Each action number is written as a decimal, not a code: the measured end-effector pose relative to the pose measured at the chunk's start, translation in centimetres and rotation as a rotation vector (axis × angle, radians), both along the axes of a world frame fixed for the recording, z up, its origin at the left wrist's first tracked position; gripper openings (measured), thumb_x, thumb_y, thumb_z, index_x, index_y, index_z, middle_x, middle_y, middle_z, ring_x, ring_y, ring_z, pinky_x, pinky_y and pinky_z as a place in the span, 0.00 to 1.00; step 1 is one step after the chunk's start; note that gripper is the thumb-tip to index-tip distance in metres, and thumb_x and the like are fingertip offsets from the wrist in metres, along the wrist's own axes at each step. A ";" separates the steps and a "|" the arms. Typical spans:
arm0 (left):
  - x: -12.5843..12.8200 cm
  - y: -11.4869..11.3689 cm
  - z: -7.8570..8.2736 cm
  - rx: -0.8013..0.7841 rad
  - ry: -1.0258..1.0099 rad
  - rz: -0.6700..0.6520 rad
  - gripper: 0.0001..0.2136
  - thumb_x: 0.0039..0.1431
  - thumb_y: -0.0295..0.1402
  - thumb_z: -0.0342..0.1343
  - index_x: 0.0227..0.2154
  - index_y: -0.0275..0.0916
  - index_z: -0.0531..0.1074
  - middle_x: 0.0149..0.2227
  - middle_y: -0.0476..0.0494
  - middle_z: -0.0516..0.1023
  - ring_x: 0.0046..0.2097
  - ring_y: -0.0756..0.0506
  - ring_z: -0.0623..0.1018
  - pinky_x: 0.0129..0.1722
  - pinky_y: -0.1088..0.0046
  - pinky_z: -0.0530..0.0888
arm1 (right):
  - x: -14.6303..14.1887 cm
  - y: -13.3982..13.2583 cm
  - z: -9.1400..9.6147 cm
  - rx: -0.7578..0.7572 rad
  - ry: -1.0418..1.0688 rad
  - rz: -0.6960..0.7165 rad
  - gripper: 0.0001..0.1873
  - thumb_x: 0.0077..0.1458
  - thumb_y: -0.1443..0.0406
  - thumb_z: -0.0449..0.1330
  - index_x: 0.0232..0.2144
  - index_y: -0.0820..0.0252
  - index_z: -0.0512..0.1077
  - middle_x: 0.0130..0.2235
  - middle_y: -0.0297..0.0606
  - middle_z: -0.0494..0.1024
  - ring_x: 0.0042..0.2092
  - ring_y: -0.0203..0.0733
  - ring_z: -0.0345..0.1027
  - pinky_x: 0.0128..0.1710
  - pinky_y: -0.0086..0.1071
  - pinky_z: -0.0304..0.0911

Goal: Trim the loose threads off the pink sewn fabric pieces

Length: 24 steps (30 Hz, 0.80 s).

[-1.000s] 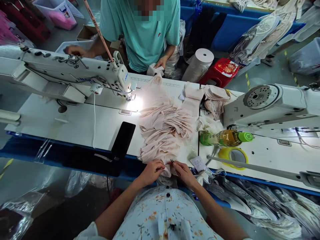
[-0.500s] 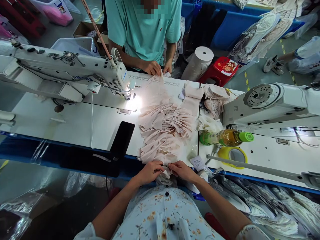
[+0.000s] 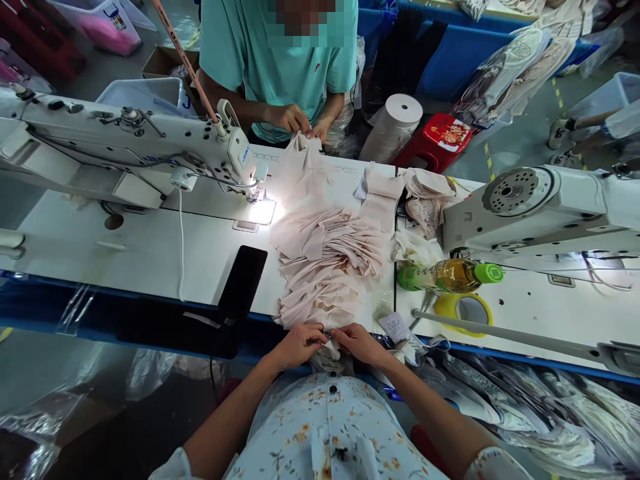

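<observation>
My left hand (image 3: 301,344) and my right hand (image 3: 359,343) meet at the table's near edge, close to my body. The fingers of both are pinched on a pale fabric piece (image 3: 331,348) that hangs between them. A thin dark sliver shows at the fingertips, too small to name. Right beyond my hands lies a heap of pale pink fabric pieces (image 3: 325,297), stacked in overlapping folds. Across the table, a co-worker's hands (image 3: 303,123) hold another pale pink fabric piece (image 3: 303,160) beside the lit needle area of a sewing machine (image 3: 240,157).
Left of the heap lies a black phone (image 3: 243,283). To the right are a green-capped bottle (image 3: 450,275) on its side, a yellow tape roll (image 3: 465,313) and a second sewing machine (image 3: 545,200). A metal rod (image 3: 505,331) crosses the right side. Bundled garments (image 3: 525,393) lie below.
The co-worker's hands have shifted slightly left, and their fabric piece is bunched differently. My hands have drawn a little closer together at the fabric piece. The view has shifted slightly.
</observation>
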State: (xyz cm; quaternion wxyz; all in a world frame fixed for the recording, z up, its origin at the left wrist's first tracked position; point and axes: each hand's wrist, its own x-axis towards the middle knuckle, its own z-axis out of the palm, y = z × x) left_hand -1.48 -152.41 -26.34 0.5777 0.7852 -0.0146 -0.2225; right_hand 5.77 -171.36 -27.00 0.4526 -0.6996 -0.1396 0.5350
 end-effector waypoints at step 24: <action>-0.2 0.1 -0.9 -0.213 0.020 0.077 0.08 0.52 0.33 0.55 0.25 0.36 0.77 0.23 0.49 0.66 0.29 0.51 0.68 0.31 0.76 0.65 | -1.1 1.1 0.7 -0.153 -0.193 0.017 0.25 0.55 0.49 0.46 0.19 0.62 0.62 0.19 0.32 0.58 0.23 0.32 0.50 0.22 0.27 0.41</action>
